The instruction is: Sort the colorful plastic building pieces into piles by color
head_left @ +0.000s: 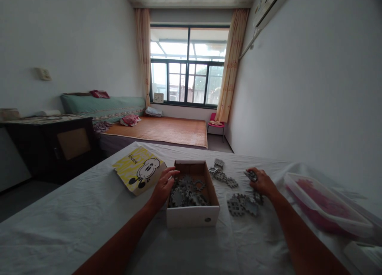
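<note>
Head view is showing my left hand (163, 186) resting on the left wall of the cardboard box (193, 216), fingers draping over its rim toward the boxed pieces (186, 192); I cannot tell whether it is gripping. My right hand (263, 182) is lying well to the box's right, fingertips pinching a grey piece (250, 174). Loose pieces (240, 205) are lying between, nearer the right hand. The box's long axis is running away from me. A yellow lid (139, 169) is sitting just left.
</note>
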A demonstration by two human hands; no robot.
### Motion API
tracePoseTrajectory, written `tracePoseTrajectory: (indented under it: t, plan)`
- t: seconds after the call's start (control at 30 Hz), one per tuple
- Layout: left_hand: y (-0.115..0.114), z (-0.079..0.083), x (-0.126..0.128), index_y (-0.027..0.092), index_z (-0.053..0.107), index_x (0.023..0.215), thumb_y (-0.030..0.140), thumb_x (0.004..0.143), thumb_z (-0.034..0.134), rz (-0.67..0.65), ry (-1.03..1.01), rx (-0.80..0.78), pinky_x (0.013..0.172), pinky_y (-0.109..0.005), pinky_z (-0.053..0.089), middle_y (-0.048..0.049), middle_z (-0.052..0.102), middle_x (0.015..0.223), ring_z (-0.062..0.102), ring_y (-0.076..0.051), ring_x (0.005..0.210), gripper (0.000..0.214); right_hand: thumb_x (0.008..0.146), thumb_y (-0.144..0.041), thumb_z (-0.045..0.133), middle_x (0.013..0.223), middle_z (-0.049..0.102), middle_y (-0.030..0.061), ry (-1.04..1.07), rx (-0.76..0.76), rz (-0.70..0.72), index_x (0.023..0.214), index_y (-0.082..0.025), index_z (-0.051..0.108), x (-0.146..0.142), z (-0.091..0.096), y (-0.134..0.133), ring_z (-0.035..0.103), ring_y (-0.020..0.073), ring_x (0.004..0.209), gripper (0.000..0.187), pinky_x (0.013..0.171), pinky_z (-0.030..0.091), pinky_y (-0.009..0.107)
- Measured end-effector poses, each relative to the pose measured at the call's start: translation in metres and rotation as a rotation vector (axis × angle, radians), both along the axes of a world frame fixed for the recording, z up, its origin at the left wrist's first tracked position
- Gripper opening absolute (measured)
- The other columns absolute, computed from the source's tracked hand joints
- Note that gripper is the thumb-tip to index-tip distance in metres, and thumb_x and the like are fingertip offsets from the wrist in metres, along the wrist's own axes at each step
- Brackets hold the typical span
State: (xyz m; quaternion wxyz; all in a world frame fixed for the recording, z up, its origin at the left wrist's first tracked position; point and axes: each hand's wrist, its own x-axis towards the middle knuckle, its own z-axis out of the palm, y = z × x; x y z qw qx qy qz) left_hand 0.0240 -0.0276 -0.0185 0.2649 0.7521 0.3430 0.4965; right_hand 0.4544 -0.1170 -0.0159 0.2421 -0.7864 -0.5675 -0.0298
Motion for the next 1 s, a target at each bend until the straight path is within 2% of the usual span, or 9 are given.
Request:
tracePoseTrajectory:
  t: [0.13,0.27,0.37,0.43,0.5,0.6,0.77,0.9,1.0]
  plan:
    - [-0.002,0.0,0.0,0.018,0.066,0.103,0.027,0.082,0.041,0.001,0.001,0.003,0.108,-0.041,0.034,-0.0089,0.053,0.127,0.046,-0.023,0.122,0.034,0.069,-0.024,0.06,0.095,0.056,0.0014,0.386,0.177,0.137,0.113,-0.026,0.054,-0.029,0.038,-0.008,0.057,0.0173,0.077,0.044,0.067,0.052,0.033]
    - [-0.003,0.001,0.001,0.019,0.065,0.104,0.025,0.082,0.042,-0.006,-0.005,-0.002,0.109,-0.04,0.032,-0.0082,0.053,0.127,0.046,-0.023,0.123,0.033,0.073,-0.034,0.062,0.098,0.06,0.0014,0.695,0.327,0.407,0.118,-0.028,0.05,-0.109,0.077,-0.012,0.058,0.0162,0.072,0.047,0.058,0.056,0.033]
    - [-0.003,0.001,0.001,0.02,0.066,0.104,0.026,0.081,0.043,-0.006,-0.013,-0.009,0.109,-0.041,0.033,-0.0081,0.054,0.126,0.046,-0.023,0.123,0.033,0.074,-0.029,0.064,0.115,0.058,0.0054,0.545,0.403,0.603,0.116,-0.028,0.055,-0.173,0.082,-0.01,0.059,0.023,0.098,0.043,0.084,0.053,0.043]
    - [-0.004,0.002,0.001,0.019,0.066,0.104,0.026,0.081,0.043,-0.007,-0.014,-0.015,0.108,-0.041,0.034,-0.0084,0.054,0.126,0.047,-0.023,0.122,0.033,0.071,-0.024,0.067,0.132,0.049,0.0072,0.393,0.365,0.686,0.12,-0.029,0.057,-0.202,0.074,-0.008,0.047,0.028,0.121,0.05,0.1,0.042,0.048]
    - [-0.005,0.003,0.001,0.019,0.065,0.104,0.026,0.081,0.043,-0.007,-0.014,-0.025,0.107,-0.041,0.035,-0.0086,0.054,0.126,0.047,-0.023,0.122,0.033,0.071,-0.022,0.067,0.146,0.035,0.0072,0.333,0.269,0.733,0.131,-0.032,0.049,-0.216,0.066,-0.008,0.034,0.0303,0.133,0.064,0.102,0.041,0.048]
    - [-0.006,0.004,0.001,0.019,0.065,0.106,0.027,0.082,0.042,-0.006,-0.019,-0.029,0.106,-0.04,0.036,-0.0088,0.053,0.127,0.047,-0.023,0.122,0.033,0.077,-0.022,0.06,0.152,0.024,0.0059,0.416,0.184,0.78,0.142,-0.034,0.034,-0.206,0.065,-0.01,0.032,0.0287,0.135,0.071,0.088,0.052,0.042]
    - [-0.005,0.003,0.001,0.02,0.064,0.108,0.027,0.082,0.042,0.003,-0.016,-0.007,0.109,-0.039,0.033,-0.0079,0.054,0.126,0.047,-0.022,0.122,0.035,0.086,-0.038,0.051,0.129,0.057,0.0081,0.445,0.103,0.729,0.13,-0.027,0.05,-0.132,0.084,-0.016,0.055,0.0233,0.117,0.046,0.096,0.047,0.043]
    - [-0.004,0.003,0.0,0.02,0.064,0.108,0.028,0.083,0.042,0.008,0.003,-0.016,0.109,-0.04,0.033,-0.0079,0.054,0.127,0.047,-0.022,0.122,0.035,0.062,-0.055,0.072,0.131,0.056,0.0122,0.175,-0.265,0.466,0.127,-0.023,0.056,-0.074,0.072,-0.023,0.049,0.0323,0.123,0.074,0.105,0.036,0.047]
    - [-0.004,0.004,0.0,0.019,0.064,0.108,0.029,0.083,0.041,0.0,0.01,-0.019,0.11,-0.041,0.032,-0.0082,0.053,0.128,0.046,-0.022,0.123,0.035,0.047,-0.058,0.079,0.133,0.053,0.0151,0.135,-0.552,0.386,0.133,-0.022,0.051,-0.062,0.047,-0.024,0.05,0.0366,0.12,0.097,0.102,0.038,0.048]
